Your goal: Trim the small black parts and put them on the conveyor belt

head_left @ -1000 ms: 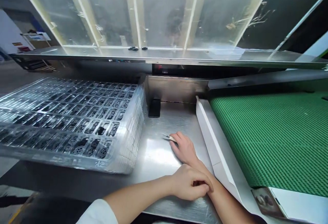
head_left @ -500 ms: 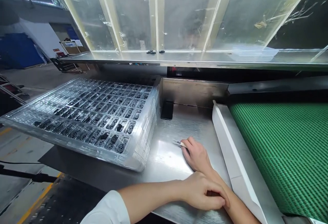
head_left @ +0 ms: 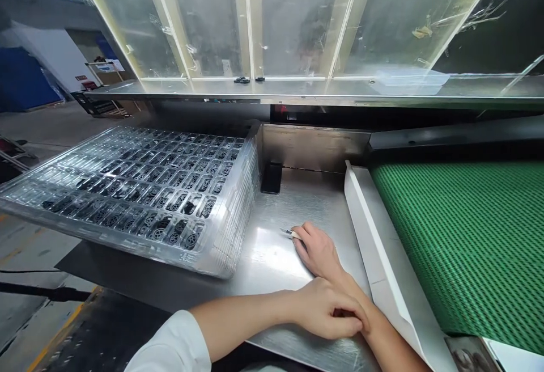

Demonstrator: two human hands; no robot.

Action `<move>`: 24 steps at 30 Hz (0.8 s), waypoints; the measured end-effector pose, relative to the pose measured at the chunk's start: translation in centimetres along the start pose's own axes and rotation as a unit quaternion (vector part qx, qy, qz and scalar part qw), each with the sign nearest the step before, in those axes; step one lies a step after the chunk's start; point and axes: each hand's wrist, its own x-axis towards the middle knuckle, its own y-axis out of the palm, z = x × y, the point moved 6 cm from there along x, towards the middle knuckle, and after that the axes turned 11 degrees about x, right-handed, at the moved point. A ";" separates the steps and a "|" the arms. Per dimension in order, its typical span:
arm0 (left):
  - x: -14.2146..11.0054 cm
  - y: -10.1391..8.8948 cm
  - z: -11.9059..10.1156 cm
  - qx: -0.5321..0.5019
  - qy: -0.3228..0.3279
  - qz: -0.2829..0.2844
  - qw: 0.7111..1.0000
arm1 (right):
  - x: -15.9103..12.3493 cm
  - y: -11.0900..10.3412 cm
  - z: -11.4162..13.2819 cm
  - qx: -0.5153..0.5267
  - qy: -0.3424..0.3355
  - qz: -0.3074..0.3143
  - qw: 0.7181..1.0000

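My right hand point(head_left: 317, 250) rests on the steel worktop point(head_left: 276, 264) with its fingers closed round a pair of metal tweezers point(head_left: 287, 232), whose tips point left. My left hand point(head_left: 329, 309) lies across my right wrist, fingers curled over it and holding nothing else. To the left a stack of clear plastic trays point(head_left: 140, 190) juts over the table's edge, its pockets holding several small black round parts.
A green ribbed conveyor belt point(head_left: 463, 236) runs on the right behind a white side guard point(head_left: 378, 247). A small black block point(head_left: 272, 177) stands at the back of the worktop. Above is a steel shelf point(head_left: 297, 91) with clear panels.
Both hands stay put, left over right wrist, tweezers still gripped. Only my head has shifted, so the view swung left and then back slightly.
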 end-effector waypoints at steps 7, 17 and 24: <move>0.1 0.1 0.0 0.006 -0.025 0.014 1.000 | -0.1 0.0 -0.2 0.017 0.010 0.001 1.000; 0.1 -0.2 -0.3 0.004 -0.035 0.015 0.999 | -0.2 0.0 -0.4 0.025 0.026 -0.001 0.999; 0.2 -0.3 -0.5 0.008 -0.042 0.021 0.999 | -0.3 0.0 -0.5 0.026 0.029 0.002 0.999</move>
